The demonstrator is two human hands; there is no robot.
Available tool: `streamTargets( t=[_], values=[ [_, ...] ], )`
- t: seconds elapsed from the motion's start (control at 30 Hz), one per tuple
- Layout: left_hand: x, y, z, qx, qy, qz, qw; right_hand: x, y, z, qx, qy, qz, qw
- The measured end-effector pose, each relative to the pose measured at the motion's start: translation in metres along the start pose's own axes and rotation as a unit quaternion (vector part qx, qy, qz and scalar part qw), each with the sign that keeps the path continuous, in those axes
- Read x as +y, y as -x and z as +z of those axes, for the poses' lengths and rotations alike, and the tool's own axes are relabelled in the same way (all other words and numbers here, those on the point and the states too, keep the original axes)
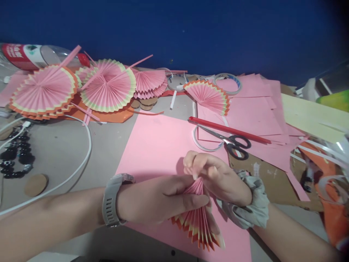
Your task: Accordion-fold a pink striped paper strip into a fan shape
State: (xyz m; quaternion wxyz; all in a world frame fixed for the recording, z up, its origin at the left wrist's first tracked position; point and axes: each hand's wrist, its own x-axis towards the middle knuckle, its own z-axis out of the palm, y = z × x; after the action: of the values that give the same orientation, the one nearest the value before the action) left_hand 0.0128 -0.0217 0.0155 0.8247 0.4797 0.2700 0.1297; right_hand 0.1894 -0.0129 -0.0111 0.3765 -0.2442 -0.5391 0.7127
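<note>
A pleated pink paper fan (200,225) with a yellow and orange zigzag edge spreads downward from my hands. My left hand (166,198), with a grey watch at the wrist, is closed around the fan's pleats, thumb lying across the folds. At the narrow gathered end, my right hand (209,171) pinches with bent fingertips; a grey-green scrunchie circles that wrist. The fingertips partly hide the fan's point. Under both hands lies a large pink paper sheet (152,145). Black-handled scissors (226,140) rest just beyond my right hand, overlapping a roll of tape (200,143).
Finished pleated paper rosettes (107,89) and a half-open fan (208,96) lie along the back by a blue wall. A red stick (231,130) crosses pink sheets (256,105) at right. A plastic bottle (24,56), white cable (88,145) and black beads (17,153) are at left.
</note>
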Motion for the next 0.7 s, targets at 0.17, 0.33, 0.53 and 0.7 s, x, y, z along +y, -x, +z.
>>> streamTargets(
  t=[0.17,0.33,0.53,0.7],
  values=[
    [-0.005,-0.001,-0.003,0.024,-0.084,-0.006,0.996,0.000,-0.001,-0.001,0.013,0.016,0.029,0.999],
    [-0.004,-0.005,-0.006,0.031,-0.090,-0.020,0.995,0.004,-0.002,-0.002,0.038,0.045,0.051,0.997],
    [-0.005,-0.011,-0.004,-0.031,0.111,0.017,0.993,0.004,-0.002,-0.002,0.062,0.041,0.094,0.993],
    [-0.008,-0.010,0.002,0.037,0.245,-0.044,0.968,0.003,-0.002,-0.003,0.071,0.073,0.124,0.987]
  ],
)
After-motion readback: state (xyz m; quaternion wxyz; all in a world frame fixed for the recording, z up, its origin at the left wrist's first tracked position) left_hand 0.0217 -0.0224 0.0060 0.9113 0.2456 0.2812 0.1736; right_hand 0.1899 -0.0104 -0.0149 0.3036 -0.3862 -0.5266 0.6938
